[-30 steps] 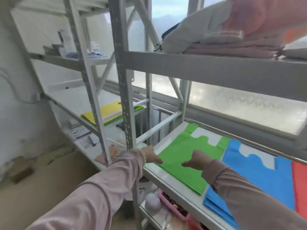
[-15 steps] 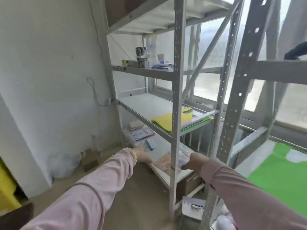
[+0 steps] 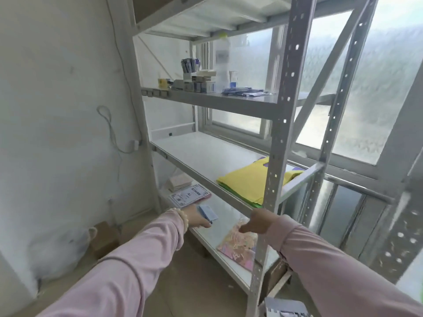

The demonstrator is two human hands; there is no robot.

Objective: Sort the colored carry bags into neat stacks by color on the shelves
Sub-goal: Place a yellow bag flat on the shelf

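Both hands reach bare toward the rack [image 3: 278,133]: your left hand [image 3: 196,218] with fingers loosely extended, your right hand [image 3: 258,221] with fingers loosely curled, neither holding a bag. Just above and beyond your right fingers, a pile of carry bags [image 3: 246,182] lies on the middle shelf [image 3: 194,154], yellow on top, green and purple edges beneath. By the look of it, this mixed pile has yet to be sorted.

Both pink-sleeved arms out front. Left hand [image 3: 196,217] and right hand [image 3: 258,221] hold nothing, fingers loose, near the bottom shelf of the grey perforated-steel rack [image 3: 278,133]. Folded yellow carry bag [image 3: 249,179] tops the pile one shelf up (green bag edge [image 3: 254,204] underneath). Pink patterned packet [image 3: 240,248] lies flat on the bottom shelf.
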